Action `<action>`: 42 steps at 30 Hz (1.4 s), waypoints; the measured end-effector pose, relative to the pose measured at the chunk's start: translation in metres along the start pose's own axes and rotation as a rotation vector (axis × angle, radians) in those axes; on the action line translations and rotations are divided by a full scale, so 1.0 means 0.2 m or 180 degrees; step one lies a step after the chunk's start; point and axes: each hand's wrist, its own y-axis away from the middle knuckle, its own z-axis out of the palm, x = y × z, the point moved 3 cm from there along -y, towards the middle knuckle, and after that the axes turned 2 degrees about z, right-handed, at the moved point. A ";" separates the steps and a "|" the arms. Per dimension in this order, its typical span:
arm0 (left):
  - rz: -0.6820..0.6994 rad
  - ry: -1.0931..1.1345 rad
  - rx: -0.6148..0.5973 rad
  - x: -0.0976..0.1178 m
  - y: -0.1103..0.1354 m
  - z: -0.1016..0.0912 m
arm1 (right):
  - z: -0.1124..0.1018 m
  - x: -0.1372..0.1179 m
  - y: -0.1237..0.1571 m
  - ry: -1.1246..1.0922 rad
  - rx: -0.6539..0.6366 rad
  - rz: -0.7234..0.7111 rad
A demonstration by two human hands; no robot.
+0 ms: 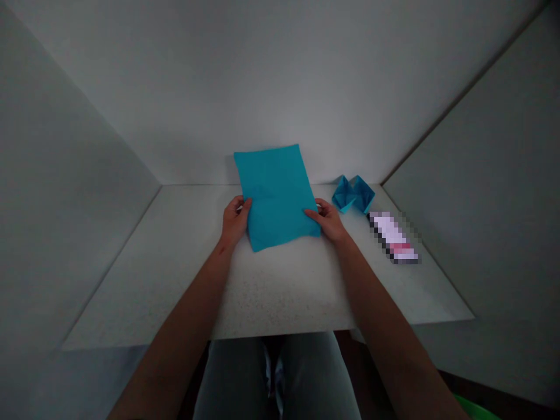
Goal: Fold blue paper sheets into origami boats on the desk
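Blue paper sheet [276, 192] is lying unfolded on the bench [280, 291] at centre in the head view, with no finished folds showing. The left hand [235, 221] and right hand [328, 220] are gripping its left and right edges near the person. Farther right, a folded blue paper boat [353, 194] is sitting complete, and a blurred, pixelated packet [392, 238] is lying nearer the right edge.

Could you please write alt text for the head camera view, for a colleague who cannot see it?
The left hand and right hand hold the side edges of a blue paper sheet on a white speckled tabletop. To the right lie a folded blue paper shape and a pixelated, unreadable object.
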 end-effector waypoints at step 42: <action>-0.0242 -0.0013 -0.0290 0.03 0.00 0.00 | -0.02 -0.01 -0.05 0.0202 -0.0299 -0.0195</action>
